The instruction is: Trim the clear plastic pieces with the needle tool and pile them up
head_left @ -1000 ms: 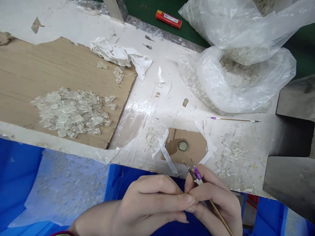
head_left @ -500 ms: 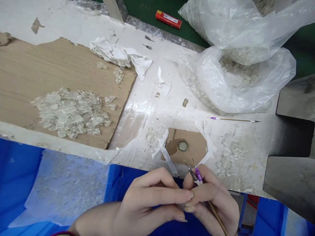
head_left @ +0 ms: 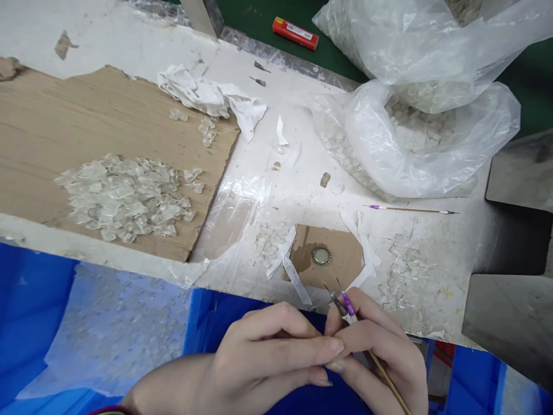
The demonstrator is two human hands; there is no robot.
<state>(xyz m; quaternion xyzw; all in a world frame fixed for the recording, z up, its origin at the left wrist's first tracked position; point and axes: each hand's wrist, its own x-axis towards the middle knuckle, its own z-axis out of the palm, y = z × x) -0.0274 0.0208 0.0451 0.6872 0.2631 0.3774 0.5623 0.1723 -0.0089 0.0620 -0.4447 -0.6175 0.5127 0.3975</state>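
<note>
My right hand is closed around a thin wooden-handled stick. Two fine tips stick out above its fingers, one with a dark grey collar and one with a purple collar; whether they belong to one tool or two I cannot tell. Thumb and fingers of my left hand are pinched against the right fingertips. Whatever is between them is too hidden to name. Just beyond the hands, a small round metal cap with pale filling rests on a piece of cardboard that has a wet patch.
Clear flat pieces are heaped on a large cardboard sheet. Small pieces lie in piles left and right of the small cardboard. Behind stand filled plastic bags, a spare two-tipped stick and a red box.
Both hands have moved slightly right and remain pinched together. The stick's handle has shifted with the right hand, while its tips stay in nearly the same place.
</note>
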